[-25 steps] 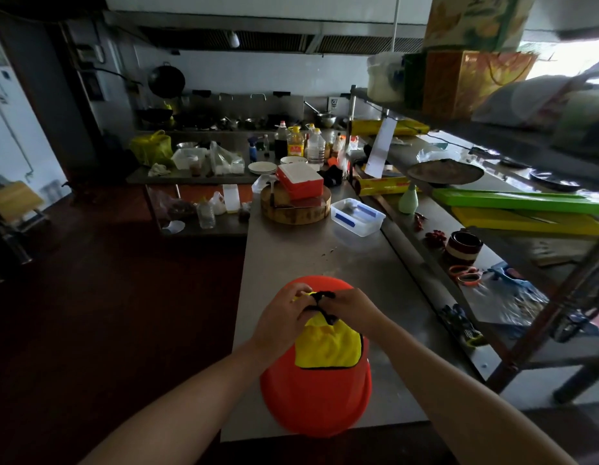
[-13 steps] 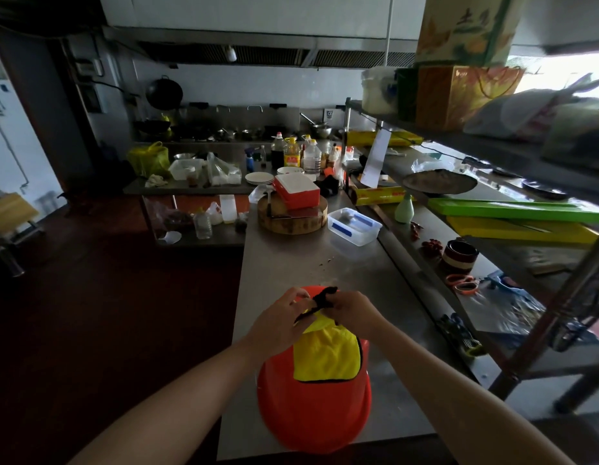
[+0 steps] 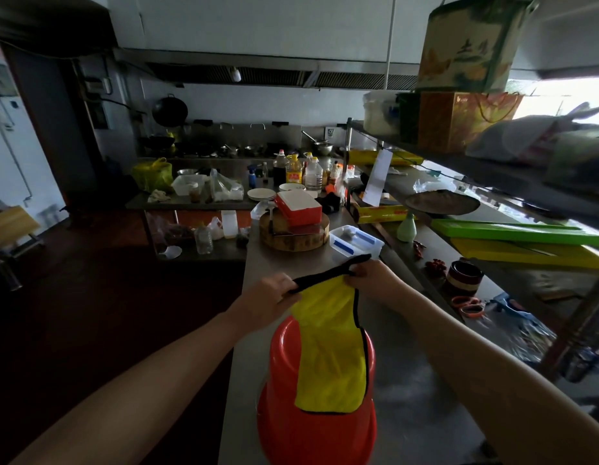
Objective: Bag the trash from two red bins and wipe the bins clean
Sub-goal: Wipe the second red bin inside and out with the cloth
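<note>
A red bin (image 3: 288, 421) stands upside down on the steel counter (image 3: 408, 380) right in front of me. A yellow cloth with a black border (image 3: 331, 360) hangs over the bin's bottom and side. My left hand (image 3: 274, 297) pinches the cloth's left top corner. My right hand (image 3: 371, 275) pinches the right top corner. Between the two hands the black top edge is stretched taut, lifted above the bin. I see only one red bin clearly.
Further along the counter sit a round wooden chopping block (image 3: 293, 234) with a red box (image 3: 299, 206) on it and a clear plastic container (image 3: 356, 243). Shelves crowded with boxes, boards and bowls run along the right. Dark floor lies to the left.
Both hands have lifted the cloth's top edge up off the bin and pulled apart, stretching the cloth open. The view has tilted upward.
</note>
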`<state>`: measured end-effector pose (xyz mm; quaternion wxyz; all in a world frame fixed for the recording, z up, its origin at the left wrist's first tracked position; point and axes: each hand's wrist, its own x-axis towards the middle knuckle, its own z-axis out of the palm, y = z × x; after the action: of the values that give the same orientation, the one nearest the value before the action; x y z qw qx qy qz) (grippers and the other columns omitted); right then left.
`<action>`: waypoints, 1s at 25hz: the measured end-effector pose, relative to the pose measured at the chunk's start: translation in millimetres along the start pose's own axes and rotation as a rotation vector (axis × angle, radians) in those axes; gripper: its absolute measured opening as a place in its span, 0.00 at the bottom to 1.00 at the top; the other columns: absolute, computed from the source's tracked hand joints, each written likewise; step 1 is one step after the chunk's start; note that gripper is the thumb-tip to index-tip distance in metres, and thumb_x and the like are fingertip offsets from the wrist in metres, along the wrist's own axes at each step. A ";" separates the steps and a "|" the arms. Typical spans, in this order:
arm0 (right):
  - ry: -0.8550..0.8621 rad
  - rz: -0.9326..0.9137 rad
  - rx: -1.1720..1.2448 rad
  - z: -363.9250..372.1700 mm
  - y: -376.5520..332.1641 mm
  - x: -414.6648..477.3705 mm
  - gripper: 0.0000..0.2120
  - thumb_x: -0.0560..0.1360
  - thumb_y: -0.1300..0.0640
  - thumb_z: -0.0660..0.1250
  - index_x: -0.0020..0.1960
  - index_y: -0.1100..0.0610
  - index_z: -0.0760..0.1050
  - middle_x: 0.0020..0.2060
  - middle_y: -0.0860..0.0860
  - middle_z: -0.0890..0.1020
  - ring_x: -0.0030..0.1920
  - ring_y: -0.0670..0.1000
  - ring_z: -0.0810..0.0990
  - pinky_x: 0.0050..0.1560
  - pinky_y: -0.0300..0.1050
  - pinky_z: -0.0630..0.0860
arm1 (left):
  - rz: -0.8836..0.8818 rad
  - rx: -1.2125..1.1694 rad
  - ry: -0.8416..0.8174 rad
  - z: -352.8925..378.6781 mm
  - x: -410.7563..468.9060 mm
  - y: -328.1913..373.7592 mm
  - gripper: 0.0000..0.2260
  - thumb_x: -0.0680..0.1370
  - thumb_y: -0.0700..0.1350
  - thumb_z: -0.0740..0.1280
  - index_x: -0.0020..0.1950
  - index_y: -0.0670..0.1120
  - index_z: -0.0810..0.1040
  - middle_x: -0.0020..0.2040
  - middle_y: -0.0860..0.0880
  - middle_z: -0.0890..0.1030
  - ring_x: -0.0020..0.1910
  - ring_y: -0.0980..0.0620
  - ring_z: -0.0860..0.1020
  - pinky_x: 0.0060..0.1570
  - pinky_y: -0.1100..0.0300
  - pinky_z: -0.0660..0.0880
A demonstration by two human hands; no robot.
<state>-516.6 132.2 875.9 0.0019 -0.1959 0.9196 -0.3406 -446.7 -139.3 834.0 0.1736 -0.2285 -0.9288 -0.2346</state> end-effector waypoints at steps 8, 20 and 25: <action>0.080 -0.055 0.089 -34.5 -32.5 35.3 0.12 0.77 0.68 0.70 0.58 0.73 0.77 0.49 0.69 0.81 0.39 0.50 0.76 0.38 0.35 0.72 | -0.126 -0.051 0.164 -45.9 67.8 10.6 0.21 0.82 0.56 0.63 0.71 0.47 0.72 0.59 0.44 0.82 0.55 0.49 0.81 0.57 0.53 0.75; 0.172 -0.048 0.261 -119.5 -93.5 72.0 0.11 0.79 0.63 0.68 0.62 0.62 0.77 0.48 0.61 0.85 0.42 0.56 0.86 0.45 0.51 0.84 | -0.129 0.031 0.244 -137.8 159.6 23.0 0.10 0.82 0.45 0.67 0.62 0.46 0.80 0.56 0.45 0.83 0.46 0.55 0.78 0.45 0.61 0.72; 0.039 -0.174 0.077 -85.8 -45.1 19.2 0.08 0.75 0.65 0.74 0.53 0.59 0.83 0.46 0.54 0.84 0.45 0.50 0.82 0.50 0.46 0.78 | -0.079 0.015 0.051 -98.3 88.8 25.8 0.11 0.80 0.47 0.70 0.61 0.48 0.81 0.58 0.51 0.83 0.51 0.64 0.77 0.51 0.69 0.71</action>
<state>-529.9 147.8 972.5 -0.0379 -0.2683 0.8851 -0.3785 -486.7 -139.2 963.0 0.1896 -0.1843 -0.9341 -0.2399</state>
